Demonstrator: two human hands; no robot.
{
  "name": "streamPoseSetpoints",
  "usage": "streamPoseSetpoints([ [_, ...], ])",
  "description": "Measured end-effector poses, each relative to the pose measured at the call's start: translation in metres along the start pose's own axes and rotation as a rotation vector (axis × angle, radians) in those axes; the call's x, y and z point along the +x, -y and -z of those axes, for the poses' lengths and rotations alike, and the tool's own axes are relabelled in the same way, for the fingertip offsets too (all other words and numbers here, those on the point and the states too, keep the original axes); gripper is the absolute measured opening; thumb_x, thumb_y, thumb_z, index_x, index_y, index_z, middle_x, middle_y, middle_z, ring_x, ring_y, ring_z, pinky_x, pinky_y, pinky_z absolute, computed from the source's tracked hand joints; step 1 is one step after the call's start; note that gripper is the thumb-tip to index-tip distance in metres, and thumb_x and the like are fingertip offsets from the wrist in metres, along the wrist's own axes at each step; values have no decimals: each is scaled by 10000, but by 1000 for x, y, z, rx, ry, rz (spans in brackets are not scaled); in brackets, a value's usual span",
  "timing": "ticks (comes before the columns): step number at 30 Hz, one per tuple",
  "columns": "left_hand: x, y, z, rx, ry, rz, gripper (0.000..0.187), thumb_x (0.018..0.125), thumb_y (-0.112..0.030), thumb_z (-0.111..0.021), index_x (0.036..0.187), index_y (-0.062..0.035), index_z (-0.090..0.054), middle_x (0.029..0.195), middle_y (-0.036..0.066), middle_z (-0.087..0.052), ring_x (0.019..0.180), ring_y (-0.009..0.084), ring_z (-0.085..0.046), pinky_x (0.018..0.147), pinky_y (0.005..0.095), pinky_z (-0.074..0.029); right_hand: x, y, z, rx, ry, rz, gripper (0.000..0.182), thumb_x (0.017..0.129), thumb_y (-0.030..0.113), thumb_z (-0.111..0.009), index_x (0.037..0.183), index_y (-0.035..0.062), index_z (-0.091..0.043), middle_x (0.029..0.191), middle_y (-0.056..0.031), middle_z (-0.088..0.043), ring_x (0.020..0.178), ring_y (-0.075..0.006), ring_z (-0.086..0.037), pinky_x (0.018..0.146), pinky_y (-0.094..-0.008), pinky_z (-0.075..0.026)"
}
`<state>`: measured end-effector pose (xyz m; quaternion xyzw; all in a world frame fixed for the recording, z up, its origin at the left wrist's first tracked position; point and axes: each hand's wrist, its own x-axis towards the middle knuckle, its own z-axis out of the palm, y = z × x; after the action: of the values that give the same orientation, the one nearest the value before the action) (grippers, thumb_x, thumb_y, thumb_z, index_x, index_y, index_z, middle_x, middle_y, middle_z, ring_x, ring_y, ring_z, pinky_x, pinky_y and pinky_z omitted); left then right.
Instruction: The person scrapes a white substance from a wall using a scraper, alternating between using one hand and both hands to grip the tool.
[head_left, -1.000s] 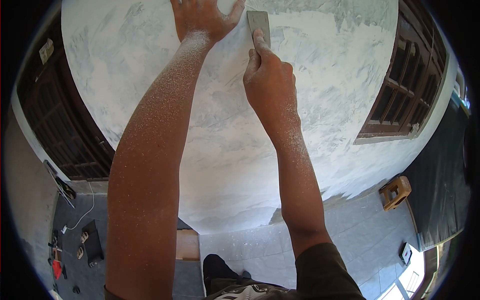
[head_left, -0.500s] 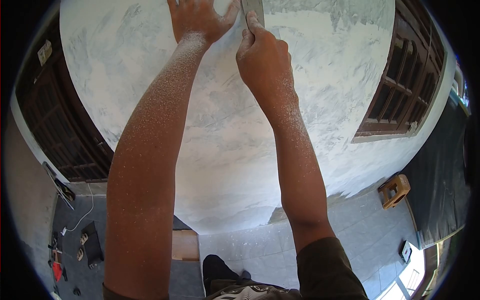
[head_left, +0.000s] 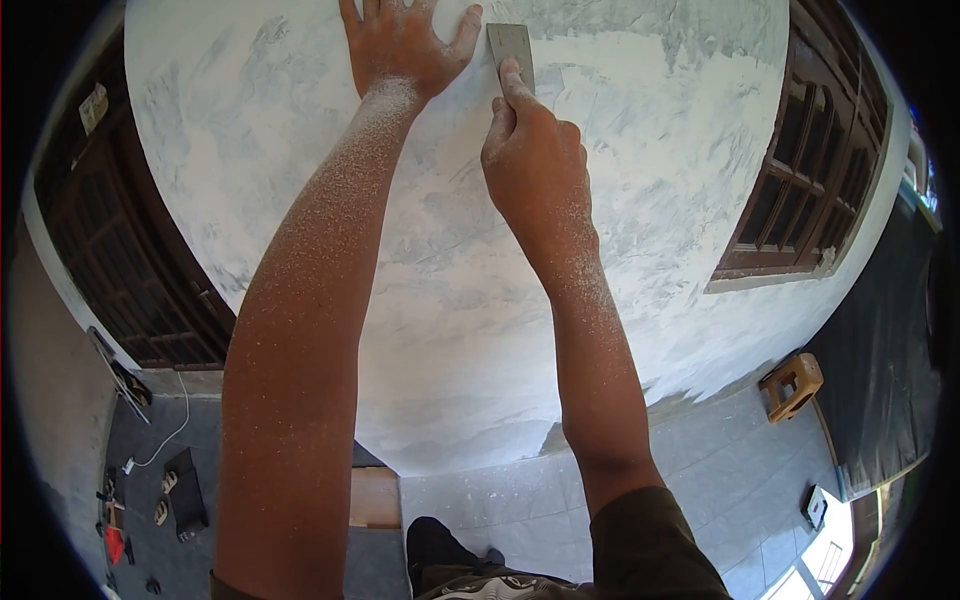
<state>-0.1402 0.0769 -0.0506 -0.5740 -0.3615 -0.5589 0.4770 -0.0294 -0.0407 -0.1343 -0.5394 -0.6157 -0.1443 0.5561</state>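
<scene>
Fingers spread, my left hand (head_left: 405,45) lies against the white and grey patchy wall (head_left: 450,290) at the top of the view. Just to its right, my right hand (head_left: 535,145) is wrapped round a flat grey scraper (head_left: 512,50), with one finger stretched along the blade. The blade is against or very close to the wall, its edge pointing up. The scraper's handle is hidden in my fist. White dust covers both forearms.
A dark wooden door (head_left: 120,240) stands left, a wooden-framed window (head_left: 810,160) right. On the floor are a brown stool (head_left: 792,387), sandals (head_left: 165,495), a white cable (head_left: 170,435) and a red object (head_left: 114,545). A dark sheet (head_left: 875,350) hangs at the right.
My right hand and the scraper sit lower in the view, so the whole blade now shows. My left hand also appears slightly lower, its fingers still spread.
</scene>
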Motion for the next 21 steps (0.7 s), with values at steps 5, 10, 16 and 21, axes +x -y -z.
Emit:
streamPoseSetpoints([
  [5,-1,-1,0,5,14,15,705,901,-488,-550,1518,-206,-359,1621,200,-127,1509,346,-85,1208,551,-40,8,-1,-8,18,-33,6,366,1021,178,-479,1354,52,-563,782,-204,-711,698,-293,-734,643,-399,-601],
  [10,0,-1,1,-4,12,12,711,902,-502,-537,1522,-210,-349,1622,198,-124,1510,342,-80,1208,554,-37,4,5,4,6,63,-72,370,1018,174,-480,1361,60,-558,784,-217,-707,675,-291,-727,659,-403,-600],
  [16,0,-1,0,-4,4,11,714,896,-487,-556,1520,-203,-356,1617,204,-138,1510,343,-82,1203,567,-45,20,6,2,16,-23,-14,370,1016,176,-481,1362,74,-561,771,-207,-706,658,-296,-719,654,-401,-593],
  [21,-1,-1,-1,8,-1,7,711,901,-492,-545,1522,-203,-352,1617,202,-140,1510,344,-84,1203,564,-50,3,1,3,15,38,-31,388,1009,164,-478,1373,43,-536,803,-222,-705,710,-317,-723,646,-415,-598],
])
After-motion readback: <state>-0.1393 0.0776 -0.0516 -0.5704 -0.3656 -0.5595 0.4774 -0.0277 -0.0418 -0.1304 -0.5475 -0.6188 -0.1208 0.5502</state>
